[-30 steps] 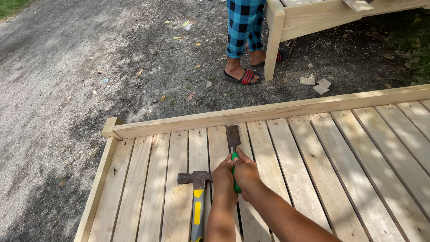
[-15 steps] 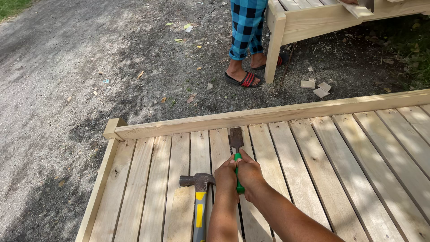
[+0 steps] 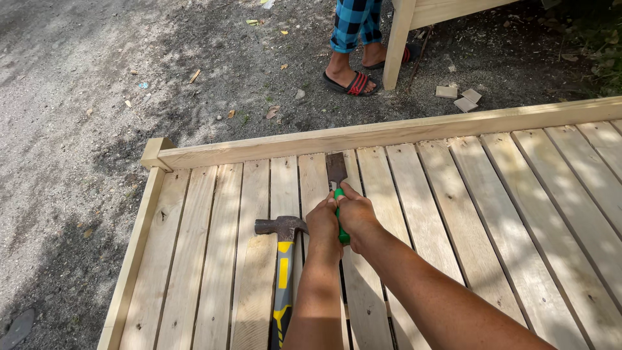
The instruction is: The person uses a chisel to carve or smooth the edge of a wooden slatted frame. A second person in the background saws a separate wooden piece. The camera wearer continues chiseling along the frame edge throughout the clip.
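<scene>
Two hands gripping one chisel (image 3: 336,188) together, out over the slatted wooden frame (image 3: 453,214). Left hand (image 3: 323,225) wrapping its curled fingers around the left side of the bright green handle. Right hand (image 3: 356,216) closing tight around the same handle from the right side, thumb lying along the top. Green plastic peeking out between both fists, above and below. Flat metal blade looking dark, rusty and wide, sticking out past the knuckles. Blade tip sitting at the gap between two pale slats, just beside the long top rail (image 3: 389,133). Lying flat on the slats just left of the left hand: a claw hammer (image 3: 282,266) with a dark steel head and a yellow and black handle. Standing on the dirt beyond the frame: another person's feet in red and black sandals (image 3: 350,82), under blue checked trousers. Resting near them: small wood offcuts (image 3: 460,97).
</scene>
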A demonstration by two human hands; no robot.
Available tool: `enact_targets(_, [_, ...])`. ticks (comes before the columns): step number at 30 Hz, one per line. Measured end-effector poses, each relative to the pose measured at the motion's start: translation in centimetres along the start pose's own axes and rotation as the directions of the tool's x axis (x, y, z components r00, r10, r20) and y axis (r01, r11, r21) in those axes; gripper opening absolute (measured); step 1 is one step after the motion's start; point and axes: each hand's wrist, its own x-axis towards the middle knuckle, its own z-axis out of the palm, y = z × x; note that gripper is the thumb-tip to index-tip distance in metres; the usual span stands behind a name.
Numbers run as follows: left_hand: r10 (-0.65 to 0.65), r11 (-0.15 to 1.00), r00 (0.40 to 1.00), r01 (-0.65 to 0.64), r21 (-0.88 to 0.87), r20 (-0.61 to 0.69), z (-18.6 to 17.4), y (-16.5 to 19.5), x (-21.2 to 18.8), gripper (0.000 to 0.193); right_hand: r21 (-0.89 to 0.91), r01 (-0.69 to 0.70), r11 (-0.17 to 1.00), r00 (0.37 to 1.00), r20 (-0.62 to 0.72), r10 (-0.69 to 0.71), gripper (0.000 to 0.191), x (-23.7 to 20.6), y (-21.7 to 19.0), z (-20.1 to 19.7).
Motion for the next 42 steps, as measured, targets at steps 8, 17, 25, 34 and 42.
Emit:
enact_targets(8, [0.017, 0.993, 0.994, -0.003, -0.122, 0.112, -1.4, -0.8, 1.9, 0.043, -0.024, 0.012, 1.000, 0.999, -0.037, -0.013, 0.052, 1.1, 1.1, 1.0])
enact_targets(17, [0.131, 0.986, 0.990, -0.135, 0.100, 0.043, -0.8, -0.3, 2.4, 0.040, 0.080, -0.040, 0.996, 0.999, 0.000, 0.040, 0.050, -0.5, 0.2, 0.6])
enact_targets(25, [0.109, 0.989, 0.994, -0.112, 0.093, 0.027, -0.4, -0.7, 2.0, 0.039, 0.092, -0.029, 0.995, 0.999, -0.036, 0.033, 0.051, -0.4, 0.4, 0.1])
enact_targets(34, [0.005, 1.000, 1.000, -0.005, -0.004, 0.010, -0.9, -0.1, 2.1, 0.039, 0.083, 0.010, 0.996, 1.000, -0.021, -0.008, 0.053, 1.9, 1.2, 1.0])
enact_targets(42, [-0.033, 0.999, 0.998, 0.032, 0.012, 0.062, -1.0, 1.5, 0.9, 0.039, 0.067, 0.027, 0.997, 0.999, -0.021, -0.026, 0.056, 1.5, 0.6, 1.9])
